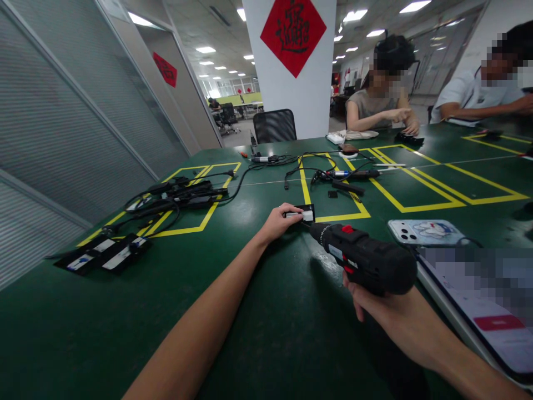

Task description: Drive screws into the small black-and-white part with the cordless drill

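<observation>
My left hand reaches forward over the green table and pinches a small black block with a white label, holding it down on the surface. My right hand grips a black electric screwdriver with red buttons. Its tip points at the small block and sits right beside it.
A phone and a tablet lie at the right. Black cables and adapters lie at the left, flat black labelled parts nearer. More tools and cables lie ahead inside yellow tape lines. Two people sit at the far right end.
</observation>
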The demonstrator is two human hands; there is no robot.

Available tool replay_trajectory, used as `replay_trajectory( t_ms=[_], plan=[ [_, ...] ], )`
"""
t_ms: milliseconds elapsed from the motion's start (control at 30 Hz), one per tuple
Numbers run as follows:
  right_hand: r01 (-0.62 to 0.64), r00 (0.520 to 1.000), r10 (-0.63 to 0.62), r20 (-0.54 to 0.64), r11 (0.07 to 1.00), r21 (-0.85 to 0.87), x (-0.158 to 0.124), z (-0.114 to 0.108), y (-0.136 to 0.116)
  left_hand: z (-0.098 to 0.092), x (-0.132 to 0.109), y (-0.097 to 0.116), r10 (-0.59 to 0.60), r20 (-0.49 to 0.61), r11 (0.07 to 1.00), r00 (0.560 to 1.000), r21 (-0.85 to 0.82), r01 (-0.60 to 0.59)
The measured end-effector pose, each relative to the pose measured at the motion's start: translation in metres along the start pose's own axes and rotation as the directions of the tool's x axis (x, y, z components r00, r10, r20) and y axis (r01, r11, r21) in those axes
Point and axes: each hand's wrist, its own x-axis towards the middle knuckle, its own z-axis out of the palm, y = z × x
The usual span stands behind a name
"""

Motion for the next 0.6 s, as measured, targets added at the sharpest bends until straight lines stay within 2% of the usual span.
replay_trajectory(
  t_ms=[167,367,600],
  plan=[
    [-0.05,0.997,0.047,0.055,0.997,0.058,-0.0006,0.0018,0.0019,-0.0001,-0.0007,0.001,-0.011,-0.001,1.0,1.0,0.004,0.011],
    [0.011,1.0,-0.011,-0.007,1.0,0.027,0.0005,0.0025,0.0049,-0.0009,-0.0013,0.002,-0.019,0.002,1.0,1.0,0.001,0.019],
    [-0.028,1.0,0.028,-0.001,1.0,0.002,0.0004,0.002,0.0026,-0.0005,-0.0011,0.0017,-0.02,0.002,1.0,1.0,-0.001,0.02]
  ],
)
